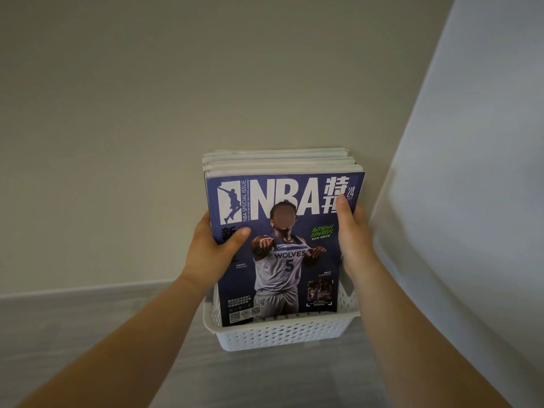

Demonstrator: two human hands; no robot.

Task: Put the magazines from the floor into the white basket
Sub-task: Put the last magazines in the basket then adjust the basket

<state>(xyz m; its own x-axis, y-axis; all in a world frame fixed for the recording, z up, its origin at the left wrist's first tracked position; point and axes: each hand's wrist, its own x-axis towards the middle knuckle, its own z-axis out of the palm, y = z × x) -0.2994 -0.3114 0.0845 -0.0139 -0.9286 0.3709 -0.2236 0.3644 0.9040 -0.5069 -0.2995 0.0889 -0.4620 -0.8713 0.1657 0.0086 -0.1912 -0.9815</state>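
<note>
**Magazines stand in the white basket, held by both hands**

Head camera: A stack of magazines stands up tall in the white basket. The bottom of the stack is inside the basket, and the top sticks out high above the rim.

The left hand grips the left edge of the stack. Its thumb lies flat on the front cover, and its fingers go round behind the stack, out of sight. The right hand grips the right edge the same way, with its thumb pointing up on the cover near the top corner. The stack sits between the two hands.

The front cover is shiny and dark blue, with big white letters "NBA" and a player in a shirt that says "WOLVES 5". Behind it show the pale paper edges of more magazines.

The basket is a plastic box shape with rows of little holes in its walls. It sits on a grey floor with a wood look, close to a plain, smooth wall. A big, pale, smooth panel is on the right.
</note>
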